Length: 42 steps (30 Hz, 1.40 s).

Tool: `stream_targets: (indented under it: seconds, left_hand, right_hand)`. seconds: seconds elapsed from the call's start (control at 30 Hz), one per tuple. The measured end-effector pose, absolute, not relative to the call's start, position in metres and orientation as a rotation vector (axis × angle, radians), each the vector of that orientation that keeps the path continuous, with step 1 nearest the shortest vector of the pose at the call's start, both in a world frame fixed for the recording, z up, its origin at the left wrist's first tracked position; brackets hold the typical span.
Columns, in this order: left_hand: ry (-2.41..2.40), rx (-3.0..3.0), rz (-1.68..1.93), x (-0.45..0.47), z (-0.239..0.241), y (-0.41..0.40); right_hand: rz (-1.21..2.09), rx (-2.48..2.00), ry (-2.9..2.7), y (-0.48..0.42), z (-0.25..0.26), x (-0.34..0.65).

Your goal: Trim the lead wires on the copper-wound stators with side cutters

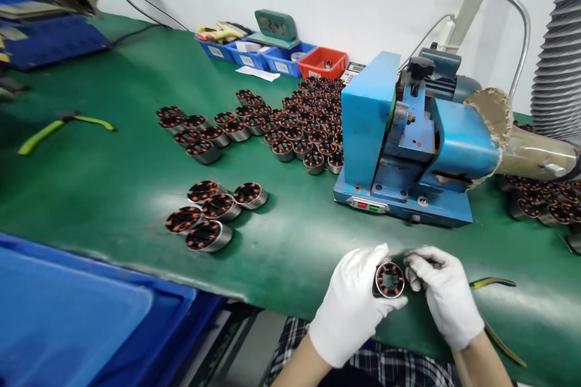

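My left hand (351,308), in a white glove, is closed around a motor stator (389,280) with a metal rim and copper windings. The stator's open end faces up toward me. Just to its right is my gloved right hand (438,290), its thumb and fingers pinched together beside the rim. Whatever lies between those fingertips is too small to make out. Pliers with yellow-green handles (494,282) lie partly hidden under my right hand. Several stators (210,236) stand in a loose group on the green table (281,254) to the left.
A blue machine (367,115) with red and green buttons stands ahead, a grey duct hose (558,48) at right. More stators (313,115) crowd its left side and others (554,205) its right. Green-handled cutters (43,136) lie far left; blue crates (68,308) stand below.
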<state>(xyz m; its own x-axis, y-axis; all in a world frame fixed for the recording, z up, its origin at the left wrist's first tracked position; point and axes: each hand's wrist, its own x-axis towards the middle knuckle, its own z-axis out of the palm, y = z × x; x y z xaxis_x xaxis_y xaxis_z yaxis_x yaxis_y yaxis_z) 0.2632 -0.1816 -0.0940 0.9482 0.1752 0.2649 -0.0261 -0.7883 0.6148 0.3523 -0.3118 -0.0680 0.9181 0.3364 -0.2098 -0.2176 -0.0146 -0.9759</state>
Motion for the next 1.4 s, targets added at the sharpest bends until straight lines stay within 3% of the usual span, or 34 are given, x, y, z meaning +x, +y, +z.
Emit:
stream_targets:
  seconds: [0.2,0.4,0.67,0.9,1.0,1.17,1.27,1.4]
  left_hand:
    - [0.080,2.426,0.337,0.264,-0.084,-0.182]
    - [-0.020,2.383,0.368,0.269,-0.086,-0.183]
    - [0.006,2.458,0.418,0.267,-0.082,-0.186]
    - [0.001,2.423,0.361,0.263,-0.078,-0.172]
    - [0.013,2.486,0.297,0.255,-0.072,-0.165]
    - [0.020,2.419,0.175,0.249,-0.055,-0.173]
    - [-0.010,2.433,0.122,0.257,-0.053,-0.181]
    - [-0.005,2.419,0.115,0.265,-0.059,-0.181]
  right_hand:
    - [0.205,-1.371,0.134,-0.345,-0.067,0.359]
    - [0.460,-1.764,-0.231,-0.326,-0.074,0.346]
    - [0.317,-2.012,-0.234,-0.330,-0.082,0.325]
    - [0.022,-2.162,-0.142,-0.360,-0.072,0.340]
    - [-0.165,-2.153,-0.418,-0.365,-0.059,0.328]
    - [-0.050,-2.225,-1.355,-0.346,-0.067,0.307]
    - [-0.020,-2.362,-1.316,-0.335,-0.081,0.308]
    - [0.314,-2.430,-1.025,-0.334,-0.086,0.316]
